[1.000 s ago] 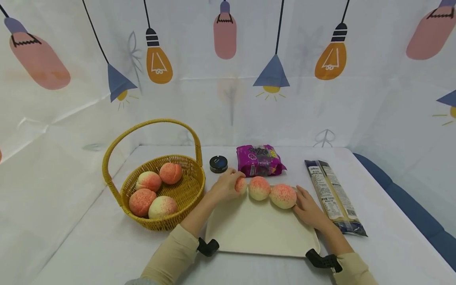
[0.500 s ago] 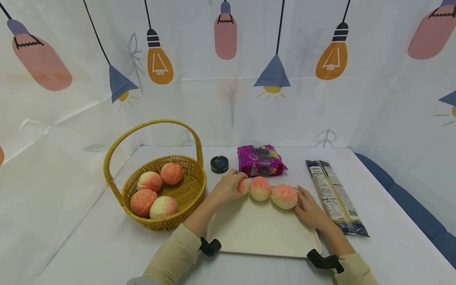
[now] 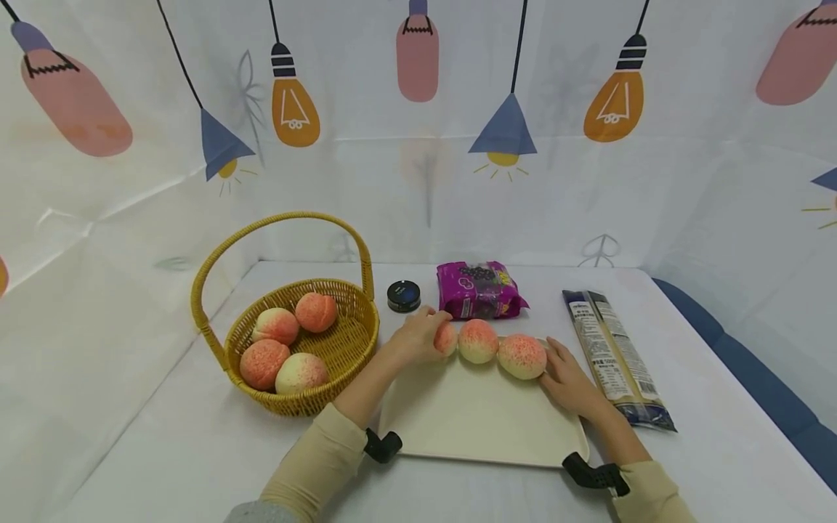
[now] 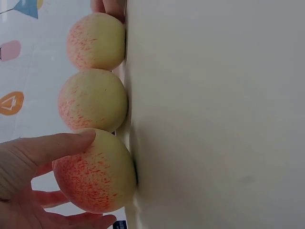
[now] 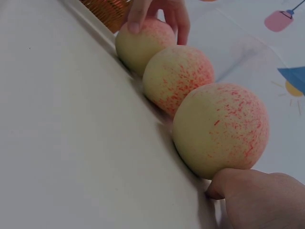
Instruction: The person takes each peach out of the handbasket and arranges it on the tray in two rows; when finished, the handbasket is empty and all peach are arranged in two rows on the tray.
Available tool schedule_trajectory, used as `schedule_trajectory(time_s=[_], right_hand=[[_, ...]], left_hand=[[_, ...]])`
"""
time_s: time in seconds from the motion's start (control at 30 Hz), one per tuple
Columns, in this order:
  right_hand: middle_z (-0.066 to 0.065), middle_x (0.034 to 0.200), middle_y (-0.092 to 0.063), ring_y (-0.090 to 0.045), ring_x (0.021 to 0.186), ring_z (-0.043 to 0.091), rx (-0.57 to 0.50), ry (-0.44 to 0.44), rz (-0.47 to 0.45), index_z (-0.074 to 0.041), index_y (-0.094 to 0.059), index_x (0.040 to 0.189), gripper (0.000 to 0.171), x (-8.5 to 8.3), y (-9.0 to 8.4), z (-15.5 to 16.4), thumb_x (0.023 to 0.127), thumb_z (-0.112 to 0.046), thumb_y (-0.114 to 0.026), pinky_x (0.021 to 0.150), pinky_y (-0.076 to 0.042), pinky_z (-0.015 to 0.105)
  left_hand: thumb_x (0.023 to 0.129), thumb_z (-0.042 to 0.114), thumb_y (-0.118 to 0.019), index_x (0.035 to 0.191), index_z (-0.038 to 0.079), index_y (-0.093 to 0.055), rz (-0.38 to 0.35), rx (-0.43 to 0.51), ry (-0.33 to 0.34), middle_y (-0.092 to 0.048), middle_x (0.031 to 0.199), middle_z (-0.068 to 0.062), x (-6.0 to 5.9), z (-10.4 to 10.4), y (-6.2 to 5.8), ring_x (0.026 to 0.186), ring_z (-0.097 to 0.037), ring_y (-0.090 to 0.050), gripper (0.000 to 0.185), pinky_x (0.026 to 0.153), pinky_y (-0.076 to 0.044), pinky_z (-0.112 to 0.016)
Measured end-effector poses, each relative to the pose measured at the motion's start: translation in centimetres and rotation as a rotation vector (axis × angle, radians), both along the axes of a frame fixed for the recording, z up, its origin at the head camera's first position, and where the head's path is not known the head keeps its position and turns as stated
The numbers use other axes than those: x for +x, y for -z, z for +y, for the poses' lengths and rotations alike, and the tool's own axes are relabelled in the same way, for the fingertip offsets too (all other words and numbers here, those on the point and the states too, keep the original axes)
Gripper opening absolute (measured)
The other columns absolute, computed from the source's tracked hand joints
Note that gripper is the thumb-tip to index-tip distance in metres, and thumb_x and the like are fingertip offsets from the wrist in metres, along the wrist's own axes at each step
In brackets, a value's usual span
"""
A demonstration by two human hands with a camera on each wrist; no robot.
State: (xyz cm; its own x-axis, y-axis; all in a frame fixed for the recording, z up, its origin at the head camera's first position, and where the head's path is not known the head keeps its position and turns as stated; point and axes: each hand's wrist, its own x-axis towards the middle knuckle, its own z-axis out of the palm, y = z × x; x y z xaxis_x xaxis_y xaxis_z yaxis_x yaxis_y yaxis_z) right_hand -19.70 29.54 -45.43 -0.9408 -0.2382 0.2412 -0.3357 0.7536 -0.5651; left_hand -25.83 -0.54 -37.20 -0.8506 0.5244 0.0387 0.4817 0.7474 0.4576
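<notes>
Three pale, red-speckled peaches stand in a row along the far edge of a cream tray [image 3: 484, 414]. My left hand [image 3: 416, 338] holds the left peach [image 4: 97, 174], its thumb on the near side and its other fingers on the far side. The middle peach [image 3: 478, 341] sits between the two others, close against them in both wrist views. Beside the right peach [image 5: 221, 131] is my right hand [image 3: 570, 383], touching its outer side, with the thumb [image 5: 220, 185] low at its base. Most of that hand's fingers are hidden in the right wrist view.
A yellow wicker basket [image 3: 356, 347] with several peaches stands left of the tray. Behind the tray are a round black tin [image 3: 403, 296] and a purple snack bag [image 3: 480, 290]. A long noodle packet [image 3: 615, 359] lies at the right. Blue seating [image 3: 752, 370] shows beyond the table.
Both hands and the peaches stay in place on the tray. Only the head view has shifted slightly.
</notes>
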Motion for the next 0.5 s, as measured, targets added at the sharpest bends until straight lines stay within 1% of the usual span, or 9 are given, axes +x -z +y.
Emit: schedule_trajectory(time_s=[0.17,0.33,0.5], right_hand=[[0.035,0.139,-0.019,-0.019,0.125,0.053,0.0,-0.006,0.007,0.009,-0.04,0.13,0.048,-0.1,0.0,0.1,0.087,-0.008,-0.053,0.096,-0.019,0.065],[0.034,0.14,-0.018,-0.018,0.126,0.052,0.004,0.0,-0.017,0.008,-0.04,0.131,0.048,-0.2,-0.3,0.2,0.087,-0.007,-0.054,0.098,-0.018,0.064],[0.034,0.141,-0.017,-0.018,0.127,0.052,0.001,0.0,-0.032,0.006,-0.04,0.132,0.048,-0.1,-0.4,0.1,0.088,-0.008,-0.054,0.098,-0.017,0.064]], left_hand=[[0.07,0.021,-0.079,0.131,0.014,-0.046,0.0,-0.015,-0.015,-0.041,0.128,-0.017,0.2,-0.3,-0.6,0.111,-0.035,-0.045,0.07,0.082,-0.046,-0.047],[0.071,0.024,-0.079,0.131,0.013,-0.047,0.014,-0.023,-0.022,-0.042,0.127,-0.018,0.3,-0.8,-1.1,0.108,-0.034,-0.049,0.069,0.082,-0.046,-0.048],[0.072,0.023,-0.079,0.13,0.012,-0.048,-0.007,-0.013,-0.024,-0.044,0.127,-0.02,0.4,-1.4,-1.4,0.109,-0.032,-0.05,0.067,0.087,-0.044,-0.045]])
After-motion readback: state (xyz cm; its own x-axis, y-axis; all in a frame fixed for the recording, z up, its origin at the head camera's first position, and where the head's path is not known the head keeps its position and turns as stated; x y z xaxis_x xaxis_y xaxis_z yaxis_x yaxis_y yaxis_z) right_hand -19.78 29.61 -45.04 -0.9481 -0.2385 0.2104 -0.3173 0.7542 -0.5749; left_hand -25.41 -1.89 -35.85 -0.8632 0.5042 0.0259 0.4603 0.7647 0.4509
